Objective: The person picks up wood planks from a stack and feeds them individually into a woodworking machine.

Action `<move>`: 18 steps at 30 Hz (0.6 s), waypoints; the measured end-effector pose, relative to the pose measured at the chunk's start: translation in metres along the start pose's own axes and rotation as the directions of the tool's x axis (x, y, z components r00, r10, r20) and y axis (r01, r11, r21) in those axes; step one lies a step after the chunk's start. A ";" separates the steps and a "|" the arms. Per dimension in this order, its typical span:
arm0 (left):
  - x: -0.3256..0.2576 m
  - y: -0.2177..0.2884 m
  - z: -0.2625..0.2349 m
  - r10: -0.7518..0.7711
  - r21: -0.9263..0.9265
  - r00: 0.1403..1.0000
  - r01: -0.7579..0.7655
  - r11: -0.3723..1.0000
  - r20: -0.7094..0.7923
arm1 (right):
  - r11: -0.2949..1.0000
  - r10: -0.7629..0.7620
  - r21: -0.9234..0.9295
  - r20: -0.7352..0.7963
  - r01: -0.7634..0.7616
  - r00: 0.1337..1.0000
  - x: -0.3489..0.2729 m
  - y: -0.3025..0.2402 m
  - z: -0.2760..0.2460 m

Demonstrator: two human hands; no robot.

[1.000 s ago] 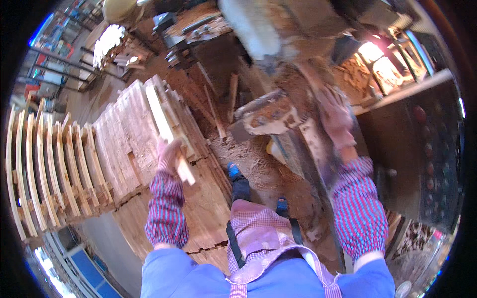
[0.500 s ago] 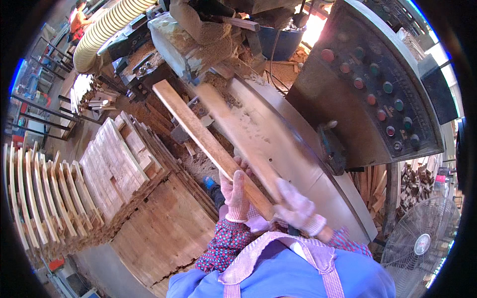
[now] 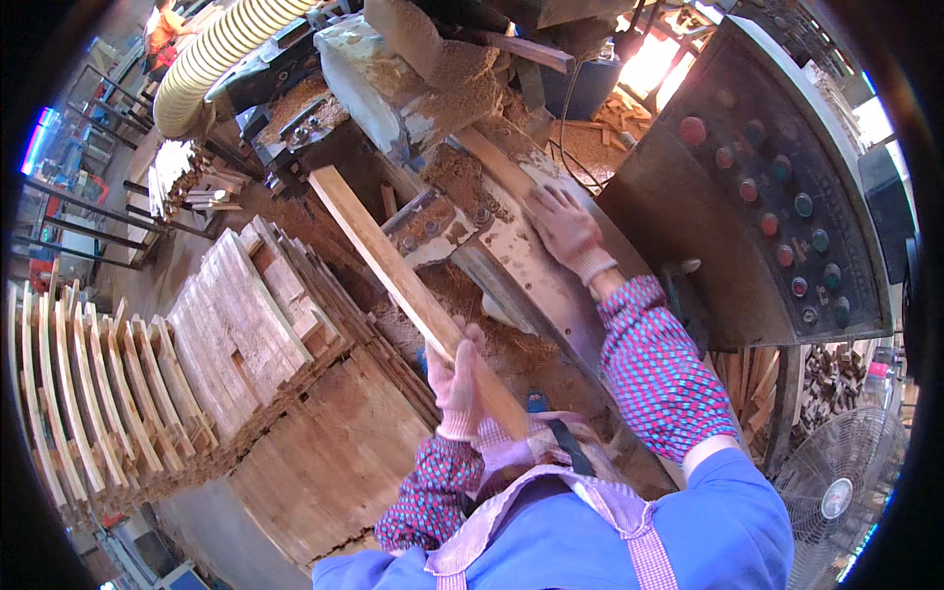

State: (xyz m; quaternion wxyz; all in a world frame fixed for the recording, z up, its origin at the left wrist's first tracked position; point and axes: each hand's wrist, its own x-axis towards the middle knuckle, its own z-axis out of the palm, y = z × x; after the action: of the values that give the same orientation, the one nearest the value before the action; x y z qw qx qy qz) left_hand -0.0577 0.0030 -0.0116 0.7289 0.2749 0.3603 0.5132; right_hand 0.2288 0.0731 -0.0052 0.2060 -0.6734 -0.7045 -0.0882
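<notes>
We see the left hand (image 3: 458, 385) curled around a long wooden bar (image 3: 388, 270); part of its fingers and the palm are hidden behind the wood. The bar slants up and away, its far end bare beside the machine, its near end stopping close to the checked apron (image 3: 511, 492). The right hand (image 3: 570, 234) lies palm down on a second wooden strip (image 3: 497, 165) on the metal desk (image 3: 551, 280). Its underside is out of our sight, so we cannot tell whether it grips the strip or only presses on it. The strip's far end runs in beneath the dusty machine head (image 3: 433, 59) and is lost to us. The ribbed, cream hose (image 3: 211, 74) is cut off by the upper edge, and the wire fan (image 3: 836, 499) fades into the dark rim. A person in orange (image 3: 165, 34) is too small for us to make out well.

The bar is squared and smooth, pale along one side. Both gloves look knitted, above sleeves of patterned cloth. Crumbly sawdust (image 3: 454, 179) coats the worn metal. To the left we find a stack of rough, flat boards (image 3: 231, 324), and round buttons dot the dark control panel (image 3: 767, 197).
</notes>
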 end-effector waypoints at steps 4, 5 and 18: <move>0.019 -0.002 0.015 0.131 0.035 0.991 -0.131 0.991 -0.004 | 0.913 0.188 0.378 -0.053 -0.154 0.981 -0.009 -0.043 0.005; 0.022 -0.003 0.012 0.167 0.049 0.986 -0.166 0.985 -0.019 | 0.747 0.106 0.637 0.173 -0.193 0.979 -0.028 -0.076 -0.008; 0.126 0.071 -0.215 0.395 0.978 0.918 0.063 -0.197 0.020 | 0.940 0.334 -0.164 0.270 -0.298 0.903 -0.279 -0.084 -0.115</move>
State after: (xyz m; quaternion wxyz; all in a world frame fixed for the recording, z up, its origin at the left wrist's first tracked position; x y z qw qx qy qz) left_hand -0.2430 0.1517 -0.1145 0.1158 0.6957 0.6854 0.1811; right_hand 0.1679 -0.2344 -0.0029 0.0702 -0.7953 -0.6021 0.0055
